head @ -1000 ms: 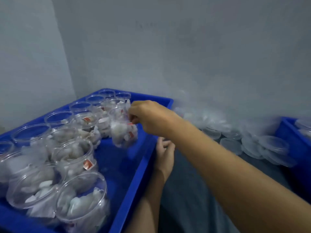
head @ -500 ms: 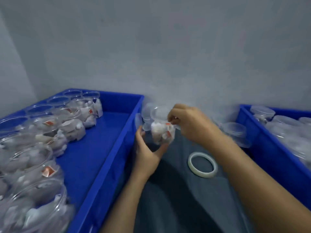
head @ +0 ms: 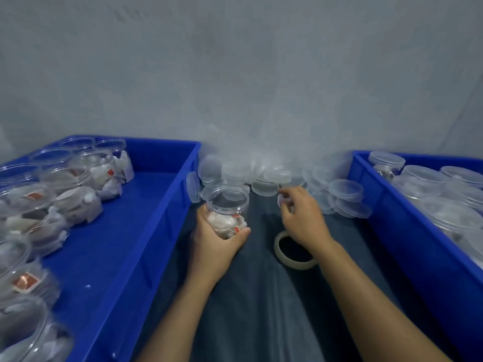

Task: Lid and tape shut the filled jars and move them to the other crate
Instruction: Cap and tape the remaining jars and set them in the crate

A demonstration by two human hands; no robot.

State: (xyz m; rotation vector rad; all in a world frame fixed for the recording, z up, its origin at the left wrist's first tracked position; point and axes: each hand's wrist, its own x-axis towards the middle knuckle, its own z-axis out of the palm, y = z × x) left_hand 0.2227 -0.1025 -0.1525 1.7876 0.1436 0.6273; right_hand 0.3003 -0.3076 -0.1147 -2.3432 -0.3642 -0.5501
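My left hand (head: 217,241) grips an open clear jar (head: 226,205) filled with white packets, held upright over the dark cloth between the two crates. My right hand (head: 300,215) is at the pile of clear lids (head: 345,190) by the wall, and its curled fingers pinch one clear lid (head: 280,200) at its edge. The left blue crate (head: 192,163) holds several open filled jars (head: 65,176). Lidded jars (head: 386,162) stand in the right blue crate (head: 366,184). A roll of clear tape (head: 298,265) lies on the cloth, partly under my right wrist.
A grey wall rises close behind the crates and the lids. The dark cloth (head: 261,296) runs between the crates towards me. Bare blue floor shows in the right half of the left crate.
The jar came out of the left crate and passed from my right hand to my left. My right hand then moved right to the lid pile.
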